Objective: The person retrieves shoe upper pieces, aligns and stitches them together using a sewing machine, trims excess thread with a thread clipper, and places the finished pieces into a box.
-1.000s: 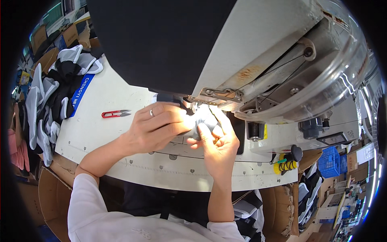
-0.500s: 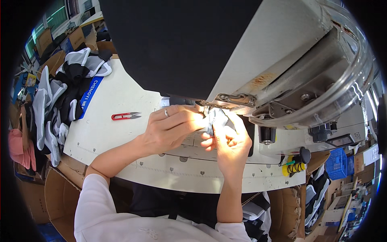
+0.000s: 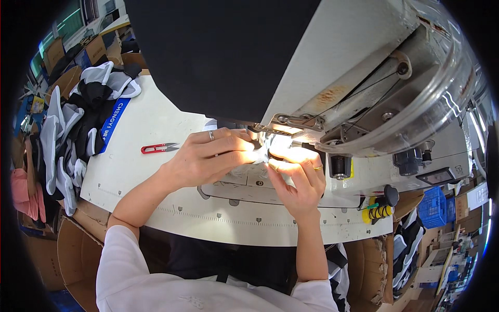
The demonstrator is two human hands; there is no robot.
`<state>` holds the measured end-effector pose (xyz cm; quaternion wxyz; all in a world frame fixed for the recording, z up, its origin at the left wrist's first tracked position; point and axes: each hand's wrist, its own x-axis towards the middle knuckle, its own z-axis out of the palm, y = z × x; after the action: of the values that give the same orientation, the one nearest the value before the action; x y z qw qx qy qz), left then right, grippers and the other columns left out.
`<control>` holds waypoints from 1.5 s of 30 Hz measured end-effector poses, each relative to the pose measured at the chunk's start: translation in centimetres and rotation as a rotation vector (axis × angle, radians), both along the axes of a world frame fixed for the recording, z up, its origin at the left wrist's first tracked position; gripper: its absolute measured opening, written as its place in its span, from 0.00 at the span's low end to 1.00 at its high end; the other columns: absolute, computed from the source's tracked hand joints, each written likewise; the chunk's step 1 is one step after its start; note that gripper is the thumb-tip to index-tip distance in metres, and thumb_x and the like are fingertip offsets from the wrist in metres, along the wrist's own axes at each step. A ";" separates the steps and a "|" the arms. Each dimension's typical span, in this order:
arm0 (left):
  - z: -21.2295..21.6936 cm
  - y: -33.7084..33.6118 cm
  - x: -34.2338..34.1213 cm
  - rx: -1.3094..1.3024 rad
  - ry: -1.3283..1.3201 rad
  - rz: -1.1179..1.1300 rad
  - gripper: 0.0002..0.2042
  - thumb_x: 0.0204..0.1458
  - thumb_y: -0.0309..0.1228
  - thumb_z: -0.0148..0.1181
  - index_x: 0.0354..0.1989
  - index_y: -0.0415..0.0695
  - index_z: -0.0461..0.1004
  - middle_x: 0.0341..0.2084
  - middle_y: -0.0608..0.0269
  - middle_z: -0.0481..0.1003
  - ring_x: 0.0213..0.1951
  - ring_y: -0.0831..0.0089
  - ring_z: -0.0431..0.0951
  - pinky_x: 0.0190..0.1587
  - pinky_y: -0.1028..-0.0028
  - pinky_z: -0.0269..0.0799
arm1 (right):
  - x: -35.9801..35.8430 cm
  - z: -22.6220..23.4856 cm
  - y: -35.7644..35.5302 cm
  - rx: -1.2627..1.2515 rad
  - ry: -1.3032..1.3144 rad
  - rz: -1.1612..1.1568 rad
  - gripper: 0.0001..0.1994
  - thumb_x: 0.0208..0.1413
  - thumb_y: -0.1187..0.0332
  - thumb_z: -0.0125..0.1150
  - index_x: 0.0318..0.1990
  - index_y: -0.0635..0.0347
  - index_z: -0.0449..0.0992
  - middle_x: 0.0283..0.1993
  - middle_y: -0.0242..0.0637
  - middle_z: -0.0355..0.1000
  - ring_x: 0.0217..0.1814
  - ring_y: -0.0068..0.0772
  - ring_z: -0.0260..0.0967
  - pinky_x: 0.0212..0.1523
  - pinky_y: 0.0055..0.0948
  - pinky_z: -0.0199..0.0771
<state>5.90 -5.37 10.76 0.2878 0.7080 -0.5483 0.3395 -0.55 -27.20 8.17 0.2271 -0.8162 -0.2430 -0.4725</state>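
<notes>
My left hand (image 3: pixel 205 157) and my right hand (image 3: pixel 300 182) meet under the head of a sewing machine (image 3: pixel 304 78). Between their fingertips is a small light grey-white piece of fabric (image 3: pixel 263 152), brightly lit by the machine's lamp. Both hands are closed in a pinch, the left on the fabric's left side and the right on its right. The needle area and much of the fabric are hidden by fingers and glare. Red-handled thread snips (image 3: pixel 159 148) lie on the white table (image 3: pixel 140 117), left of my left hand.
Black, white and grey fabric pieces (image 3: pixel 67 135) are heaped at the table's left, beside a blue strip (image 3: pixel 114 122). A yellow-and-black spool (image 3: pixel 378 212) sits at the right edge. Cardboard boxes (image 3: pixel 78 255) stand below the table; a blue crate (image 3: pixel 433 208) is farther right.
My right hand has turned, its fingers now reaching left over the fabric. My left hand has shifted slightly up and left. Inside the machine's clear cover, the thread lever now shows higher.
</notes>
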 end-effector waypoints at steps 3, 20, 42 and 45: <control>-0.2 0.0 0.0 0.001 -0.016 -0.006 0.11 0.39 0.18 0.62 0.33 0.44 0.78 0.34 0.66 0.76 0.41 0.68 0.81 0.37 0.72 0.80 | 0.1 0.1 0.0 -0.002 -0.044 0.026 0.11 0.38 0.77 0.75 0.28 0.55 0.77 0.34 0.30 0.77 0.34 0.33 0.70 0.33 0.29 0.70; -1.0 -0.5 0.3 -0.076 -0.128 -0.044 0.16 0.32 0.18 0.63 0.35 0.40 0.78 0.30 0.62 0.75 0.32 0.65 0.78 0.31 0.72 0.77 | 1.0 0.2 -0.3 -0.120 -0.212 0.117 0.13 0.34 0.78 0.72 0.32 0.57 0.81 0.34 0.29 0.77 0.34 0.28 0.70 0.31 0.25 0.68; -1.3 -0.7 1.2 -0.059 -0.057 0.129 0.12 0.38 0.18 0.64 0.32 0.46 0.75 0.34 0.69 0.76 0.38 0.71 0.79 0.34 0.75 0.77 | 1.6 0.3 0.1 -0.150 -0.110 -0.086 0.10 0.46 0.65 0.73 0.37 0.45 0.80 0.33 0.21 0.77 0.35 0.24 0.76 0.39 0.26 0.75; -1.3 -0.7 1.4 -0.091 -0.081 0.090 0.13 0.38 0.18 0.65 0.33 0.46 0.75 0.35 0.69 0.76 0.37 0.71 0.79 0.33 0.76 0.76 | 1.3 0.2 0.3 -0.147 -0.118 -0.133 0.09 0.48 0.65 0.72 0.36 0.49 0.79 0.27 0.23 0.75 0.31 0.22 0.73 0.37 0.26 0.74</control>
<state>7.32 -6.07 9.46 0.2814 0.7038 -0.5112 0.4051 0.80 -26.95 8.38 0.1199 -0.8157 -0.2356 -0.5146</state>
